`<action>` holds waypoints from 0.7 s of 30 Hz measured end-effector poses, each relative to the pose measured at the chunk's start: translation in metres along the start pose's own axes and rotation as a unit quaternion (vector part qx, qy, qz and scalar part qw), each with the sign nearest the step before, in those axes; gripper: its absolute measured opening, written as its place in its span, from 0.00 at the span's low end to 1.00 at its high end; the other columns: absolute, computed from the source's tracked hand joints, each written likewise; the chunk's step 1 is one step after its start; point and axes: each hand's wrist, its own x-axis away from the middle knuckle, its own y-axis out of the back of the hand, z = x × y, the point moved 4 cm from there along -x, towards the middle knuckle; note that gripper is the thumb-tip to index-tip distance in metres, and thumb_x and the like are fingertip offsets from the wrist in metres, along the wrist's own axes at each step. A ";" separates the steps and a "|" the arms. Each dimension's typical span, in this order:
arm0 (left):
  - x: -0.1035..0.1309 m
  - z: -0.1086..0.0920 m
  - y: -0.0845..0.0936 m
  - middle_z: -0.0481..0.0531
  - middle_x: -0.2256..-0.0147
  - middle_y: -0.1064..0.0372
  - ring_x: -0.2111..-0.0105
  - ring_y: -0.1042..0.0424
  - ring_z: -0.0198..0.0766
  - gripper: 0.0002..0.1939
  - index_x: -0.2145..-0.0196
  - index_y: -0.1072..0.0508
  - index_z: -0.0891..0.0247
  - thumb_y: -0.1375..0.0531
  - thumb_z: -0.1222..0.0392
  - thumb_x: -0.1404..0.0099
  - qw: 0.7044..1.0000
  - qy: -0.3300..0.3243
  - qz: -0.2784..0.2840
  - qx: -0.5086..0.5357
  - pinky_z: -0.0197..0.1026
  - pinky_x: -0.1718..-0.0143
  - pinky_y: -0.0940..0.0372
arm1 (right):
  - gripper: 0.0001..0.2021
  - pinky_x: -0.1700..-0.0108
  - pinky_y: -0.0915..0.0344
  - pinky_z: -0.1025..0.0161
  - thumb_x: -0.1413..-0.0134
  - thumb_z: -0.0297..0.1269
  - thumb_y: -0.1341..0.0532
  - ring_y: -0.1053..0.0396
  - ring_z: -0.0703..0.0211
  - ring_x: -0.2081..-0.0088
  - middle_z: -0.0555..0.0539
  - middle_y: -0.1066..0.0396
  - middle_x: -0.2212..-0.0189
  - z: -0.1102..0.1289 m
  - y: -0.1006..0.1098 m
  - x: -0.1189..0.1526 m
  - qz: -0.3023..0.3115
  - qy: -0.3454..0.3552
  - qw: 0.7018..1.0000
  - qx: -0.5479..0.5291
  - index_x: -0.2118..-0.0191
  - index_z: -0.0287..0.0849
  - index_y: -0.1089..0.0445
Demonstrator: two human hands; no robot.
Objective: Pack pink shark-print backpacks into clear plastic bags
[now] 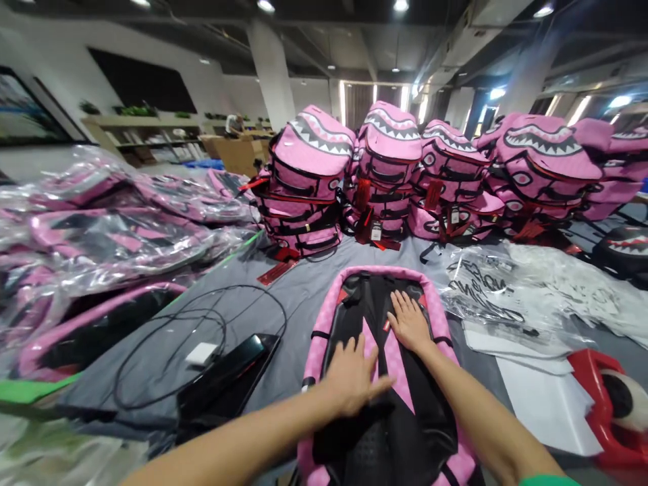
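Observation:
A pink backpack [331,304] with a black back panel lies on the grey cloth in front of me, its back side up. My left hand [354,374] is spread over the left half of the panel, fingers apart, above or on a pink strip. Higher up on the right side, my right hand [409,320] lies flat on the black panel with fingers extended, beside a small red label [387,325]. Neither hand grips anything. The lower part of the pack is cut off by the frame's edge.
Stacked pink shark-mouth backpacks [316,152] line the back of the table. Plastic-wrapped packs [116,236] pile up at left. A cable, white charger [202,354] and black phone-like device [223,378] lie left; clear bags [486,287], white sheets [549,405] and a red tape dispenser [587,378] sit right.

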 end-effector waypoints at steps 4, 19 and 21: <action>-0.058 0.008 0.026 0.68 0.42 0.31 0.38 0.39 0.62 0.31 0.39 0.32 0.61 0.50 0.39 0.29 0.990 -0.070 -0.085 -0.092 0.68 0.37 0.54 | 0.26 0.31 0.51 0.46 0.32 0.39 0.49 0.52 0.46 0.30 0.38 0.45 0.32 0.000 -0.020 0.006 -0.013 0.006 0.998 -0.054 0.32 0.35 0.43; -0.061 0.036 -0.043 0.55 0.30 0.53 0.30 0.65 0.65 0.36 0.31 0.48 0.54 0.50 0.38 0.31 0.989 -0.016 -0.114 -0.096 0.70 0.35 0.60 | 0.15 0.64 0.40 0.63 0.41 0.44 0.36 0.31 0.56 0.67 0.47 0.29 0.73 -0.180 0.080 0.056 -0.127 -0.224 0.966 -0.011 0.75 0.42 0.30; -0.063 0.037 -0.045 0.53 0.30 0.52 0.30 0.64 0.64 0.36 0.31 0.48 0.53 0.50 0.39 0.31 0.989 -0.017 -0.116 -0.090 0.69 0.34 0.60 | 0.17 0.65 0.43 0.64 0.35 0.44 0.43 0.32 0.57 0.68 0.47 0.29 0.72 -0.200 0.096 0.048 -0.154 -0.257 0.954 -0.010 0.73 0.42 0.29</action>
